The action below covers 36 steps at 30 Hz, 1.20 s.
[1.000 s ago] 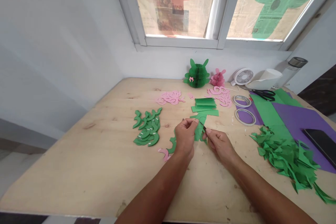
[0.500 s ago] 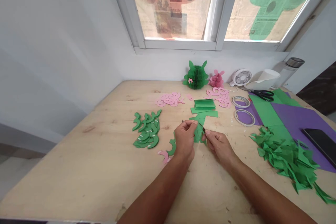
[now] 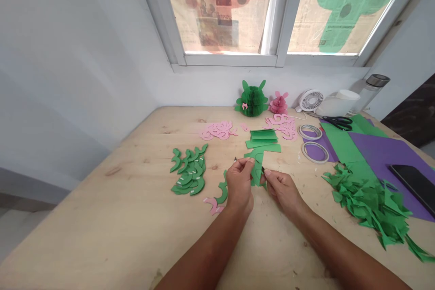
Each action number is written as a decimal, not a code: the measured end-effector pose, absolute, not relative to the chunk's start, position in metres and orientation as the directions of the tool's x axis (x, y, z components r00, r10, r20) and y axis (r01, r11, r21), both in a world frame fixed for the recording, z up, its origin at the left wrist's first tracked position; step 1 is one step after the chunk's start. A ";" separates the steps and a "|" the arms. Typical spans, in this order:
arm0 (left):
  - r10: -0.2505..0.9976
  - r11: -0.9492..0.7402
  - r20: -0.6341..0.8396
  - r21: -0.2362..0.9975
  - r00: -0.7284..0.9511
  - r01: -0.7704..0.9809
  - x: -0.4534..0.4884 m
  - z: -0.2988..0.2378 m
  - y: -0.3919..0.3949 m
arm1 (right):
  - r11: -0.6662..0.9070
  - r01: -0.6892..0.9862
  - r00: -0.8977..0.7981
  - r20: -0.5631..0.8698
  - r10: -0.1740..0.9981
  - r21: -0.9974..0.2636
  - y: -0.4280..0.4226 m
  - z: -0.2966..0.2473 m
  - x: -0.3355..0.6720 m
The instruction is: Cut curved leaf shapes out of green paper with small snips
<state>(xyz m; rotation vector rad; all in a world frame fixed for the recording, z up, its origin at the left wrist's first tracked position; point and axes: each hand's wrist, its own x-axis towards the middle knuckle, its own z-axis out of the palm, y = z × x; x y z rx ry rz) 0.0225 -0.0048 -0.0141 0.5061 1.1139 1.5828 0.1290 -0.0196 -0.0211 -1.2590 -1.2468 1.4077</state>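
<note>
My left hand pinches a piece of green paper with a curved outline on it. A small dark tip shows just beyond the left knuckles; what it belongs to is hidden. Close by on the right, my right hand is closed on a thin dark tool, its end against the paper's right edge; its kind is unclear. Beside the left wrist lie a green curved cutout and a pink curved cutout. Past the hands sit folded green paper and green strips.
Green cutouts and pink cutouts are piled left. Paper figures, green and pink, stand by the wall. Rightward are tape rolls, scissors, green scraps, a phone, a fan and a bottle.
The view has shifted slightly. Both hands keep nearly the same grip and place, and the green paper between them has turned a little.
</note>
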 end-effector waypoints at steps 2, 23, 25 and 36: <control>0.924 0.022 -0.216 0.853 -0.315 -0.521 0.022 -0.015 -0.005 | -0.142 0.025 -0.138 -0.144 0.980 -0.990 -0.019 -0.022 0.130; 0.927 0.051 -0.280 0.751 -0.249 -0.658 0.023 -0.005 -0.006 | -0.126 0.048 -0.130 -0.131 0.983 -0.991 -0.018 -0.024 0.131; 0.933 0.052 -0.275 0.744 -0.234 -0.666 0.023 -0.005 -0.007 | -0.120 0.049 -0.128 -0.126 0.984 -0.991 -0.018 -0.024 0.132; 0.933 0.070 -0.297 0.701 -0.201 -0.709 0.026 -0.003 -0.009 | -0.104 0.054 -0.120 -0.110 0.987 -0.993 -0.017 -0.025 0.132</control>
